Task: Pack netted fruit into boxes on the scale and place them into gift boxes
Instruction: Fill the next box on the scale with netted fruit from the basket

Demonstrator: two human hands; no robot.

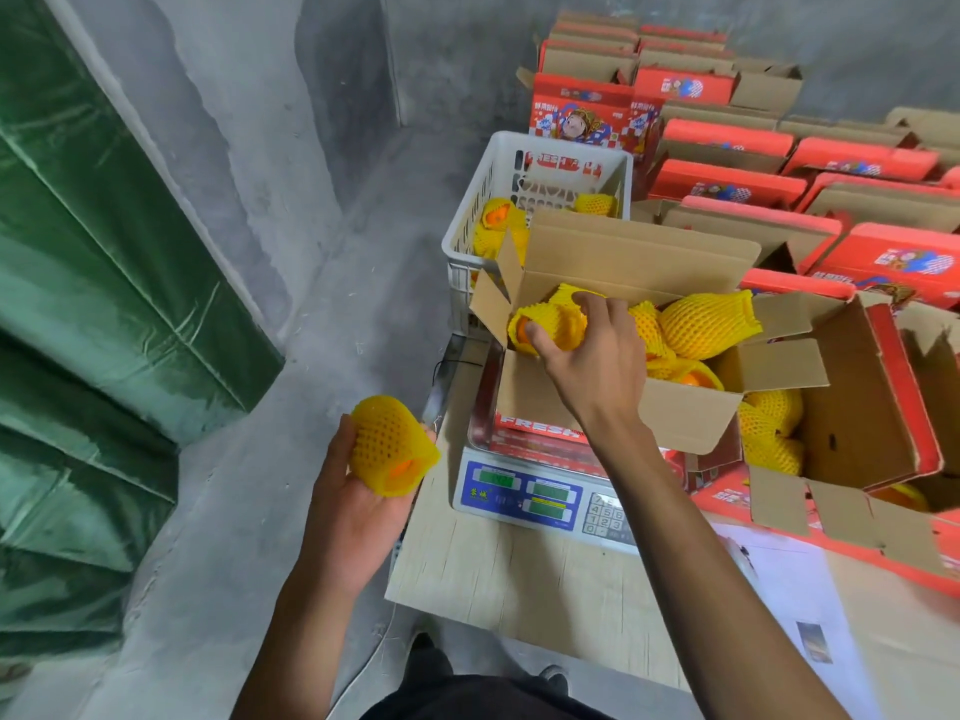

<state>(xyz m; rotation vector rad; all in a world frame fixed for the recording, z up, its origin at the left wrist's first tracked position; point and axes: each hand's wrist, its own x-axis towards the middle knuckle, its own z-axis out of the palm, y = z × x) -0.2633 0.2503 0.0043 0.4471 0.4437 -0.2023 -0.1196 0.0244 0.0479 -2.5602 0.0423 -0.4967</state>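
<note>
The left hand (358, 491) is held palm up off the near left corner of the tabletop (524, 579), its fingers curled under a netted fruit (389, 444) in yellow foam mesh, orange skin showing at the sleeve's lower opening. The right hand (597, 350) reaches forward over the scale (524, 493) and grips a second netted fruit (553, 324) between thumb and curled fingers at the left end of the open box (623, 402). That box sits on the scale's pan, flaps raised, and holds several more netted fruits just right of the right hand, the largest (704, 322) lying against the far flap. The scale's blue panel and keypad lie directly beneath the right forearm; its readings are too blurred to read. Beyond the right hand, touching the box's far left flap, stands a white plastic crate (467, 220) with further netted fruit inside. To the right of the right hand, a red gift box (883, 387) stands open with netted fruit visible in it. Farther beyond, rows of red gift boxes (727, 179) are stacked against the grey wall. Well left of the left hand, a green tarpaulin (104, 304) hangs to the concrete floor (322, 304).
</note>
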